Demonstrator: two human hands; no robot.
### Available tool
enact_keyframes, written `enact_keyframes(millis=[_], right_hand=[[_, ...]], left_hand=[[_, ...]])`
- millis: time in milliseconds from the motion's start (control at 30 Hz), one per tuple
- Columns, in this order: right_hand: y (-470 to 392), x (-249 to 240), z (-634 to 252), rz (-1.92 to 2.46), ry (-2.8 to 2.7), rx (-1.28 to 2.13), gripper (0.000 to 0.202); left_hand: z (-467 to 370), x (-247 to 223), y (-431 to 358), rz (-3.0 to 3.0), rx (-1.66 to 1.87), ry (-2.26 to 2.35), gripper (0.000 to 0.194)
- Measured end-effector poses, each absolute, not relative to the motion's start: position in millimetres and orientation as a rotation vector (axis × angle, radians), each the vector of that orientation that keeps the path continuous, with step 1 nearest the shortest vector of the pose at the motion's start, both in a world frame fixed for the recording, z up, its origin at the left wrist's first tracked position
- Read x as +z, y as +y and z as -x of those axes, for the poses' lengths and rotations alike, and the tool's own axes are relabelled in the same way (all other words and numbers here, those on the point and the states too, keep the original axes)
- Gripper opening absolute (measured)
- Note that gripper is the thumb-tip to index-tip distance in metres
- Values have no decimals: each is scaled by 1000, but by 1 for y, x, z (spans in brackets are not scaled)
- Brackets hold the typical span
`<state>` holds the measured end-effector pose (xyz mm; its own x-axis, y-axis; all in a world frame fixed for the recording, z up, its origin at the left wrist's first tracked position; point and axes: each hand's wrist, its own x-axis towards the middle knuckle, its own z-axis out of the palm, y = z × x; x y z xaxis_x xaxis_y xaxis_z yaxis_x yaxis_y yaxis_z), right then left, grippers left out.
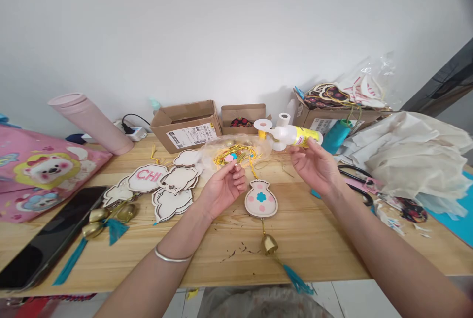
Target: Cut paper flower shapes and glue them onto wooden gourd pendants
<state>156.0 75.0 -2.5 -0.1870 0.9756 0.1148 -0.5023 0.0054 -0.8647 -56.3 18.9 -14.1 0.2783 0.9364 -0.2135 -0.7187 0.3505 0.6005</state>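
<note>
My right hand (314,168) is closed around a white glue bottle (295,136) with a yellow label, held nearly level with its nozzle to the left. My left hand (225,187) has its fingertips pinched together; whatever is between them is too small to name. Just beyond those fingertips show a pink and a blue flower piece (231,157), held or lying behind, I cannot tell which. Between my hands a pouch-shaped wooden ornament (261,207) lies flat, with a blue flower at its centre and pink spots around. A brass bell (269,244) and a blue tassel (297,279) hang from its lower end.
Behind are a plastic bag of yellow cords (210,153), cardboard boxes (185,128) and a teal thread spool (338,136). Left lie cloud-shaped plaques (173,202), bells (95,227), a phone (51,237) and a pink tumbler (92,123). Right are scissors (356,187) and crumpled white wrapping (417,150).
</note>
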Motion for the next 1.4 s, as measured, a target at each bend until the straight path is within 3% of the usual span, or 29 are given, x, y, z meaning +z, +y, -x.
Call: enact_keyframes(millis=[100,367,633,1133,1400], right_hand=[[72,-2,-154,623,-884,1518,20],[58,7,-143,708,-1066,1472,38],[44,-3,-134,807,-1487,1238,46],[40,-5,-132,831,-1838,918,38],[41,-9,-129,961,-1665,1060,45]], left_hand=[[54,-16,18,-567,1240,733,20],[54,-28,19,-1017,1251,1082,24],[51,-30,14,-1800,891,1435,20],[50,-29,14,-1778,765,1534,21],[52,-32,15,-1794,780,1549,23]])
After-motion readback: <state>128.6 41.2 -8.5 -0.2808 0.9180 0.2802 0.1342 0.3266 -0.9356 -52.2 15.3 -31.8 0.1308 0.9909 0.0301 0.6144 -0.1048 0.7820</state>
